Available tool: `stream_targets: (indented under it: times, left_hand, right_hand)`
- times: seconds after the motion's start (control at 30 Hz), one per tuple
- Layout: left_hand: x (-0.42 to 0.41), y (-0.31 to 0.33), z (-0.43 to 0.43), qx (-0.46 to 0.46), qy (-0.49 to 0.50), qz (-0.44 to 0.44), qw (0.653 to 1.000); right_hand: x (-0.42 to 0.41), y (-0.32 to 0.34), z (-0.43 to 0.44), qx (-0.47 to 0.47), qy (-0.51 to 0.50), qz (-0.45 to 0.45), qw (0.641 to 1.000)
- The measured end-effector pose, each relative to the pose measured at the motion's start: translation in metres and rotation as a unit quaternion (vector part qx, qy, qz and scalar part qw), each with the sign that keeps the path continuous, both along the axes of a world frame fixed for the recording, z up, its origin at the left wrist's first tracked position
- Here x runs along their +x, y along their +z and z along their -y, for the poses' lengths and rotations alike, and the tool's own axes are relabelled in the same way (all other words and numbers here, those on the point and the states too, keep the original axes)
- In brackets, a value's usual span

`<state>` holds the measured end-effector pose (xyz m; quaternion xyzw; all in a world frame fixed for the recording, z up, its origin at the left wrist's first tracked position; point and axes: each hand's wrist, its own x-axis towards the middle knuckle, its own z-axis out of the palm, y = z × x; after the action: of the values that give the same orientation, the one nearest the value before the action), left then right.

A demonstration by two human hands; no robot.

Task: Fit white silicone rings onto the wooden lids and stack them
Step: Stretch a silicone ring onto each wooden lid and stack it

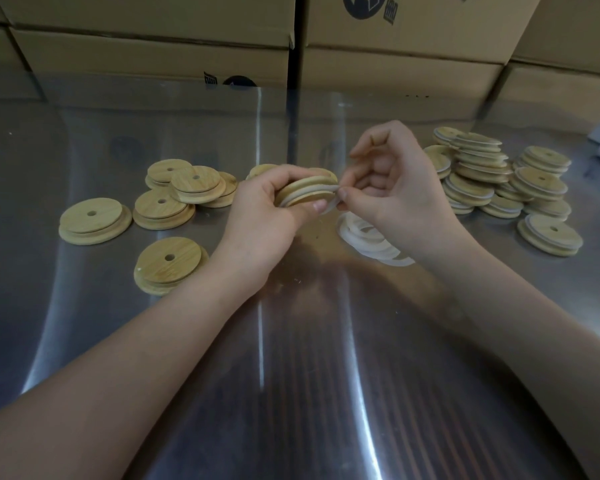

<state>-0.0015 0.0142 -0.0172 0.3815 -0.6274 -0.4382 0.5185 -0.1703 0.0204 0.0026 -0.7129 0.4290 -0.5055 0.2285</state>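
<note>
Wooden lid [309,188] is up off the table, held on edge in the left hand [267,209]. Its fingers are curled round the lid with the thumb on the near rim. That leaves the rim exposed toward the other hand, which makes sense if you're working a ring around it.

The right hand [395,188] is pinching the white silicone ring [330,202] between thumb and forefinger, right at the lid's right edge. Part of the ring looks seated around the lid and the pinched bit hangs loose. The other fingers of that hand are lifted out of the way.

The layout reads like a little production line:
- **Bare lids** [94,220] lie scattered on the person's left, some overlapping, each with a hole in the middle.
- **Loose rings** [368,244] sit in a heap just under the right hand, easy to grab.
- **Ringed lids** [482,174], with white showing at their edges, are piled in rough, leaning stacks on the right.

All of it is on a shiny steel table [291,375], with cardboard boxes [153,57] along the back.

My guess is this one's mid-fit: the rest of the ring needs stretching over the rim. Silicone being stretchy, I'd watch for the seated side popping off while the loose side gets pulled. Judging by the piles, they're past halfway.
</note>
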Motion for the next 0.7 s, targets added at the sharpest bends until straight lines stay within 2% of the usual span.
stream_targets:
  times: [0.2,0.53,0.7]
  left_hand:
    - [0.0008,-0.0028,0.001,-0.001,-0.002,0.0,1.0]
    - [0.0002,-0.0018,-0.0012,-0.086,0.032,0.043,0.995]
    - [-0.001,-0.0026,-0.0022,-0.103,0.052,0.048,0.992]
  right_hand:
    - [-0.0035,-0.0028,0.0011,-0.053,-0.007,-0.074,0.996]
    - [0.0011,-0.0067,-0.0003,-0.135,-0.011,-0.124,0.983]
    - [0.0014,-0.0078,-0.0014,-0.141,-0.015,-0.137,0.98]
